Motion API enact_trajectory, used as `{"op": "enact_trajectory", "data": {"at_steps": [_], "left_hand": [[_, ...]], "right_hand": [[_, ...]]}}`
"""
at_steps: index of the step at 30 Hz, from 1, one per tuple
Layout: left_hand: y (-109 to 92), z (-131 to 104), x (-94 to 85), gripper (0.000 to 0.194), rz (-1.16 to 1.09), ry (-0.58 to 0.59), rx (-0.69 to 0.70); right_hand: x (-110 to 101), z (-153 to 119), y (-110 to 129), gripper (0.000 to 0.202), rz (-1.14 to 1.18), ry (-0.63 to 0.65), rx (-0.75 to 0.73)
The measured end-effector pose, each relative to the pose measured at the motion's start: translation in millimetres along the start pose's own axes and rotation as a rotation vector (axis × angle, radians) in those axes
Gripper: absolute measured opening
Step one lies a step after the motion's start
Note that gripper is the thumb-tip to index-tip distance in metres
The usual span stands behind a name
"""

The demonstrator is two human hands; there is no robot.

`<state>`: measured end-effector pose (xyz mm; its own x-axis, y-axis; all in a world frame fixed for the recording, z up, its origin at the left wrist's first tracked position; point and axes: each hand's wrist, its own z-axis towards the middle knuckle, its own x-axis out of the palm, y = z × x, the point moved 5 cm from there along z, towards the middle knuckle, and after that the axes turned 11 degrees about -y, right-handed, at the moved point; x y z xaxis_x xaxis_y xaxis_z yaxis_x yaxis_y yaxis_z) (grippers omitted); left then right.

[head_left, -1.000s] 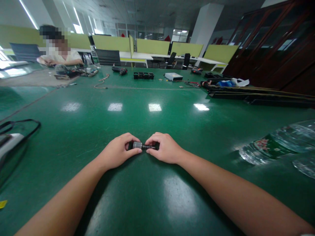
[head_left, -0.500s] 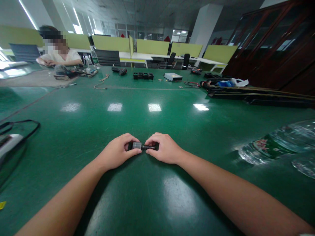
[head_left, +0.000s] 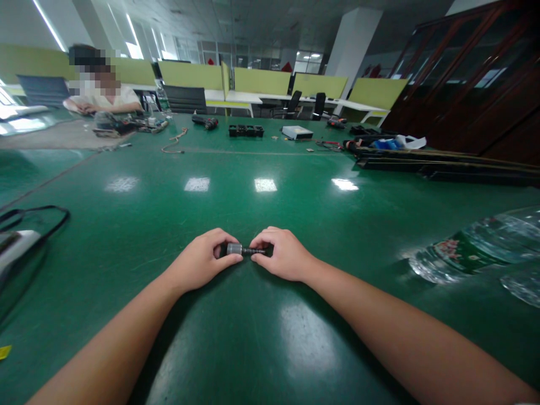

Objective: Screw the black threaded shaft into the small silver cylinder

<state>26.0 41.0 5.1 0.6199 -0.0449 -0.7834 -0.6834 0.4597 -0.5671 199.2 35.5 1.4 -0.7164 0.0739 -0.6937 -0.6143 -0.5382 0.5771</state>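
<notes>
A small dark metal cylinder with a thin ridged shaft (head_left: 234,249) lies sideways between my hands, close to the green tabletop. My left hand (head_left: 205,260) is closed on the thick grey cylinder end, thumb in front and fingers behind. From the other side, the thumb and fingers of my right hand (head_left: 283,254) pinch around the thin shaft, which points right. The shaft's tip is partly hidden inside the right hand's grip. A short gap separates the two sets of fingertips, and the ridged shaft shows there.
Clear plastic bottles (head_left: 464,250) lie at the right. A white device (head_left: 17,247) with a black cable sits at the left. Across the green table (head_left: 236,208) are a power drill (head_left: 205,121), a black part (head_left: 246,130), a silver box (head_left: 297,133) and a seated person (head_left: 105,95).
My right fingertips have shifted very slightly to the right along the shaft. My left hand and the cylinder look practically unmoved.
</notes>
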Motion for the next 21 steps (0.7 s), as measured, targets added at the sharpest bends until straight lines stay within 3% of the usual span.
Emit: {"op": "enact_trajectory", "data": {"at_steps": [21], "left_hand": [[1.8,1.6,-2.4,0.028,0.025,-0.033,-0.044]], "right_hand": [[-1.4,1.0,-6.6,0.008,-0.095,-0.046,0.05]]}}
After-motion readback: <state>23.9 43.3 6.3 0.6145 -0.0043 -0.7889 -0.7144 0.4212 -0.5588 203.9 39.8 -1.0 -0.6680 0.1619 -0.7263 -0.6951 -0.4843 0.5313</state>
